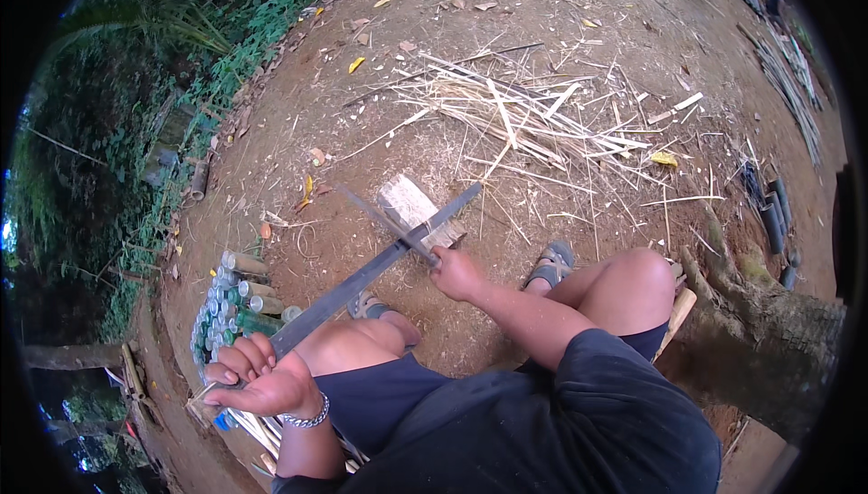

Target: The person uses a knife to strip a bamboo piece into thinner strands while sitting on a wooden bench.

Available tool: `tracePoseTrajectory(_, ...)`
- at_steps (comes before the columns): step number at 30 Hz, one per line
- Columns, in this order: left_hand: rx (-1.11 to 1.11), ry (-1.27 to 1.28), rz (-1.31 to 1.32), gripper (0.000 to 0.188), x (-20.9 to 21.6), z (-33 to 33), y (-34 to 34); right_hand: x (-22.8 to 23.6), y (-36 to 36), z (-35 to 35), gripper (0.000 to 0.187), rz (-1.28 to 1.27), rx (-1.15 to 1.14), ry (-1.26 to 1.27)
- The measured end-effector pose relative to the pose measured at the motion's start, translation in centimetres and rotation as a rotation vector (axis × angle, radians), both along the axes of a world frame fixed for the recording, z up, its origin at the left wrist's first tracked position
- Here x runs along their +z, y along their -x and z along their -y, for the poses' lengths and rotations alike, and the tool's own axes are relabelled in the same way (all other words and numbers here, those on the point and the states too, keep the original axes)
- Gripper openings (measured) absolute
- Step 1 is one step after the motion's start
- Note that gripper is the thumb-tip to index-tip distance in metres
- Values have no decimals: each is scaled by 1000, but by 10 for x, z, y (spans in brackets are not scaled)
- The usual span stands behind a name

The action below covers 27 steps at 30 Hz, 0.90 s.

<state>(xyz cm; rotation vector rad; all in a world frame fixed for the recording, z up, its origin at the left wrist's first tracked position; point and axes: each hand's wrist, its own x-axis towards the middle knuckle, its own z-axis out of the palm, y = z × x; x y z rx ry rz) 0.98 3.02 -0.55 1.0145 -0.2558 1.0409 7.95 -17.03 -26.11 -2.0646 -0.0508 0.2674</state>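
Observation:
A long, flat, dark strip, which looks like split bamboo, runs slantwise from my left hand across to the wooden block. My left hand is turned palm up, its fingers curled around the strip's near end. In my closed right hand is a knife, its narrow blade pointing to the far left and crossing over the strip close to the block. The knife's handle is mostly hidden by my fingers. The pale block lies on the ground between my sandalled feet, with the strip passing over its near end.
Pale split strips and shavings lie heaped beyond the block. Bottles and cut bamboo tubes stand by my left knee. A thick tree trunk with roots is at my right. Green plants border the far left, and dark poles lie far right.

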Motion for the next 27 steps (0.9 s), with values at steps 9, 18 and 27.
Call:
tracePoseTrajectory(9,-40,26,49,45,-6,18,13,-23,-4,9,35,-37,-109,9)
tracePoseTrajectory(18,131,105,-19,41,0,25,8,-48,-4,11,36,-236,-205,-2)
tracePoseTrajectory(27,253,153,-96,43,13,29,0,-27,4,6,35,-218,-194,-23)
